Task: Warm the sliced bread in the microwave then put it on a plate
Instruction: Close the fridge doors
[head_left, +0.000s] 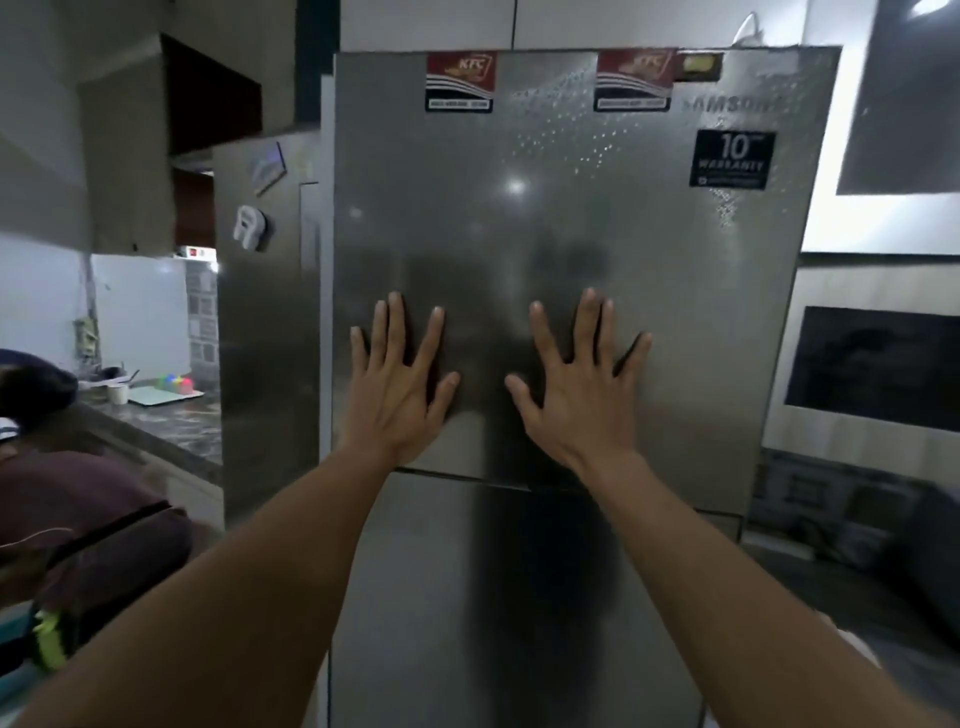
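Left hand (402, 387): flat, fingers spread, pressed on fridge upper door (519, 208).
Right hand (576, 387): same pose, just right of it.
Door seam (467, 478): just below both palms.
Sliced bread: cannot tell where.

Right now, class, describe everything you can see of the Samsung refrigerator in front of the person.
The refrigerator is tall, two-door, with a silvery, metal-looking, faintly speckled skin. Both doors look shut, a seam between them. Two red KFC stickers sit along its top, a black warranty label at upper right below the Samsung name. The left hand and right hand press flat, fingers spread, on the upper door just above the seam.
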